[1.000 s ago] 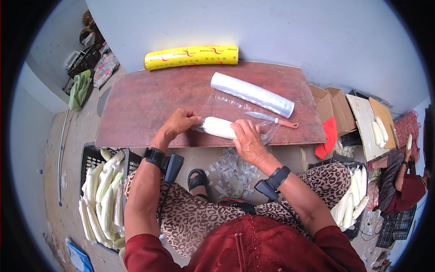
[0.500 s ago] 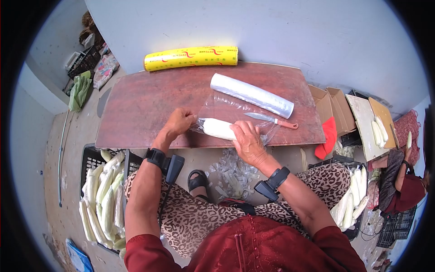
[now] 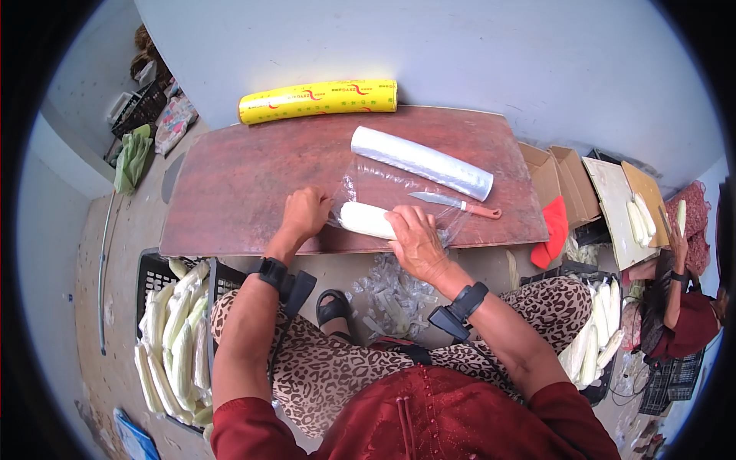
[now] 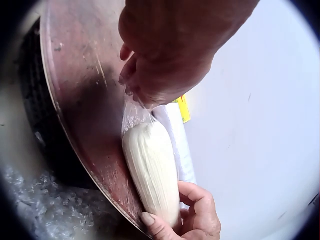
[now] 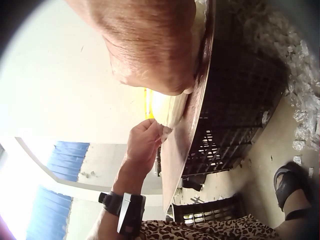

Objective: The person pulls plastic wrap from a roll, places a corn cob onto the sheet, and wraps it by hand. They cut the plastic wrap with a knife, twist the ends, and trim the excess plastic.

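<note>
A pale, husked corn cob (image 3: 366, 219) lies on a sheet of clear cling film (image 3: 387, 189) near the front edge of the brown table (image 3: 238, 184). My left hand (image 3: 307, 212) pinches the twisted film at the cob's left end (image 4: 134, 112). My right hand (image 3: 414, 234) grips the cob's right end (image 4: 160, 200), with the thumb (image 4: 155, 222) under it. The film roll (image 3: 420, 162) lies behind the cob, and an orange-handled knife (image 3: 456, 204) lies to its right. In the right wrist view the right hand (image 5: 150, 45) fills the top and the left hand (image 5: 144, 141) is seen beyond it.
A yellow boxed film roll (image 3: 318, 100) lies against the wall at the table's back edge. A black crate of husked cobs (image 3: 172, 337) stands at my left, more cobs (image 3: 598, 337) at my right. Film scraps (image 3: 391, 295) litter the floor. Another person (image 3: 675, 299) sits at the far right.
My left hand has drawn in closer to the cob's left end, gathering the film there. The right hand stays on the cob's right end.
</note>
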{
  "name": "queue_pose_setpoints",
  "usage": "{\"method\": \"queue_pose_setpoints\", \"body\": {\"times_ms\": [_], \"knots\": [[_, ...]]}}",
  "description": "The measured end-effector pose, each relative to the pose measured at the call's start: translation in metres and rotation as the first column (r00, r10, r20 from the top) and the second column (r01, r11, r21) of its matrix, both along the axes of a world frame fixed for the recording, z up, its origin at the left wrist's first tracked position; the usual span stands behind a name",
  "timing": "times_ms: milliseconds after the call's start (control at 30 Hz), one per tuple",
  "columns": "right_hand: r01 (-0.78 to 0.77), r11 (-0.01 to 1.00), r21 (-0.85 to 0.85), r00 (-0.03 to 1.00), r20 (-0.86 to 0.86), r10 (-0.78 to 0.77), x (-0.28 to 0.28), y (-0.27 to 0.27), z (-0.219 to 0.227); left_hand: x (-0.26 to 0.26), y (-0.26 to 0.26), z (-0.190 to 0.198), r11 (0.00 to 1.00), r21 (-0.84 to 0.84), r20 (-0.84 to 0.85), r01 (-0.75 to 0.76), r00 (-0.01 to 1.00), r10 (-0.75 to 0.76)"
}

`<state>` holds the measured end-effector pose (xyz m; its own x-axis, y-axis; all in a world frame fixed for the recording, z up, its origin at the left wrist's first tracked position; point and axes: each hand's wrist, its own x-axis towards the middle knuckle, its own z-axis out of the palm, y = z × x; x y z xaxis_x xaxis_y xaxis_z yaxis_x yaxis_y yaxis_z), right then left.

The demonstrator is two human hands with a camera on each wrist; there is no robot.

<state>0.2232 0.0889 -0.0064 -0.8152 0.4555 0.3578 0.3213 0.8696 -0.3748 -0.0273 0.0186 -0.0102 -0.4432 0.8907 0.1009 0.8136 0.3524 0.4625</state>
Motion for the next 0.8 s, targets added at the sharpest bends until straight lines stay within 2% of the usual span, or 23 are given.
{"method": "queue_pose_setpoints", "body": {"times_ms": [233, 333, 433, 533, 633, 733, 800], "knots": [[0.046, 0.999, 0.012, 0.998, 0.036, -0.046, -0.002, 0.003, -0.006, 0.000, 0.000, 0.005, 0.994, -0.095, -0.294, -0.057, 0.956, 0.027], [0.045, 0.998, 0.051, 0.999, 0.025, -0.047, -0.002, 0.004, -0.009, -0.014, -0.006, 0.005, 0.976, -0.033, -0.462, -0.214, 0.869, 0.175], [0.044, 0.997, 0.059, 0.999, 0.001, -0.044, -0.001, 0.005, -0.010, -0.012, -0.003, 0.025, 0.981, 0.142, -0.289, -0.135, 0.942, 0.171], [0.040, 0.997, 0.065, 0.999, 0.004, -0.040, -0.001, 0.006, -0.009, 0.022, -0.004, 0.041, 0.923, 0.330, -0.184, 0.197, 0.973, -0.142], [0.038, 0.998, 0.056, 0.999, 0.028, -0.039, -0.001, 0.006, -0.008, 0.050, -0.012, 0.042, 0.865, 0.159, -0.188, 0.476, 0.875, -0.446], [0.052, 0.998, 0.047, 0.999, -0.014, -0.051, -0.001, 0.008, -0.012, 0.057, -0.012, 0.033, 0.853, 0.015, -0.276, 0.521, 0.822, -0.498], [0.057, 0.998, 0.039, 0.998, -0.008, -0.057, 0.000, 0.008, -0.011, 0.054, -0.009, 0.027, 0.866, 0.026, -0.305, 0.500, 0.829, -0.469]]}}
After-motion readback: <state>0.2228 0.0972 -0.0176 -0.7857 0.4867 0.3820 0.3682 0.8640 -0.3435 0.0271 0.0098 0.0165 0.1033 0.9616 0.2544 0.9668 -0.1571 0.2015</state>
